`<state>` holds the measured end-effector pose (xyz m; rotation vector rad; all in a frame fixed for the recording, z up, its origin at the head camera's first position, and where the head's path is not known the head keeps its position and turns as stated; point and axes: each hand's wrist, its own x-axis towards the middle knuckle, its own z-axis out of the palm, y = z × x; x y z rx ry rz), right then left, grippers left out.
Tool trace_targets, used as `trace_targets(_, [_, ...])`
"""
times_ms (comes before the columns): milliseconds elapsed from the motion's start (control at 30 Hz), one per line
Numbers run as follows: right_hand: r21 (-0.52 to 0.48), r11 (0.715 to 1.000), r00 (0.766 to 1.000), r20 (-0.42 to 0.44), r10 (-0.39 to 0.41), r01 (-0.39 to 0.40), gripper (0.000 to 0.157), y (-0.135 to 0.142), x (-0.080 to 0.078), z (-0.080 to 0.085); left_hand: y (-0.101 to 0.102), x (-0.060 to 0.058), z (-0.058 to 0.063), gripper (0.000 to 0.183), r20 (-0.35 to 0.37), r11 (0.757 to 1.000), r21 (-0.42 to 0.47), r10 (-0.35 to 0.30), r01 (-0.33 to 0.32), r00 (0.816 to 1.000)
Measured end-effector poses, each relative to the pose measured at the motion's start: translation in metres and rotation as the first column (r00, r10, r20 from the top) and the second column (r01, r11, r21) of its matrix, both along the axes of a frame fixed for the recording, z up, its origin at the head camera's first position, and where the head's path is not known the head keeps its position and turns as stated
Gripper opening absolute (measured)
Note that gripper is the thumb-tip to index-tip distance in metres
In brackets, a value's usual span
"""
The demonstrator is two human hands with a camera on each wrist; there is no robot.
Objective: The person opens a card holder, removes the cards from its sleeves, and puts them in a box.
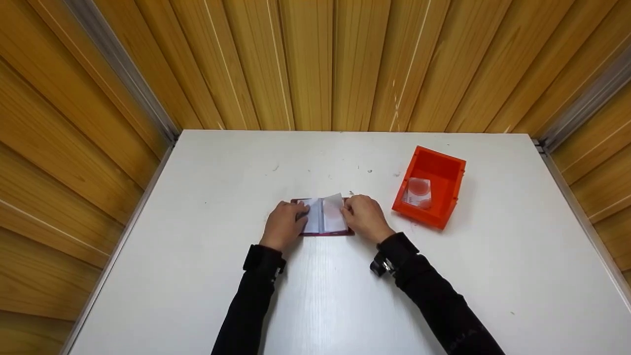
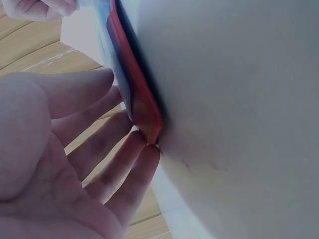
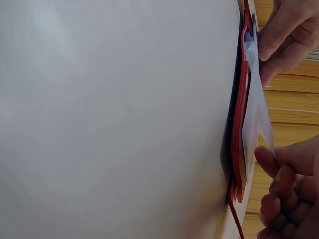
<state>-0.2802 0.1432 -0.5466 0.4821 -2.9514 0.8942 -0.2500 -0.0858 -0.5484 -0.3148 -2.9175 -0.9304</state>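
Note:
A small card booklet with a dark red cover (image 1: 325,234) lies spread on the white table, its clear sleeve pages facing up. My left hand (image 1: 285,224) rests along its left side; in the left wrist view the extended fingers touch the red cover (image 2: 137,74) at its end, and the thumb lies by the pages. At the right side, my right hand (image 1: 366,217) pinches the edge of one sleeve page (image 1: 333,212). The right wrist view shows that page (image 3: 259,112) lifted off the others between thumb and forefinger. A red cord (image 3: 235,219) trails from the cover.
To the right stands an orange plastic box (image 1: 456,185), holding a white card with pink circles (image 1: 419,190). Wood-patterned panels (image 1: 305,64) rise behind the white table (image 1: 197,276) and on both sides. Small dark marks speckle the tabletop behind the booklet.

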Motion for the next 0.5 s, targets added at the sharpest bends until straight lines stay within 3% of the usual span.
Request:
trace_targets(267, [-0.075, 0.997, 0.999, 0.018, 0.028, -0.026, 0.031, -0.002, 0.0, 0.004, -0.011, -0.002, 0.003, 0.041, 0.09, 0.998, 0.057, -0.026, 0.021, 0.996])
trace_targets(400, [-0.163, 0.98, 0.992, 0.04, 0.12, -0.112, 0.034, -0.007, 0.001, 0.005, -0.017, -0.007, 0.003, 0.05, 0.159, 0.99, 0.141, 0.004, -0.027, 0.987])
trace_targets(500, [-0.186, 0.96, 0.974, 0.05, 0.222, -0.21, 0.03, -0.013, 0.003, 0.007, -0.015, -0.01, 0.004, 0.053, 0.173, 0.98, 0.187, 0.038, -0.071, 0.984])
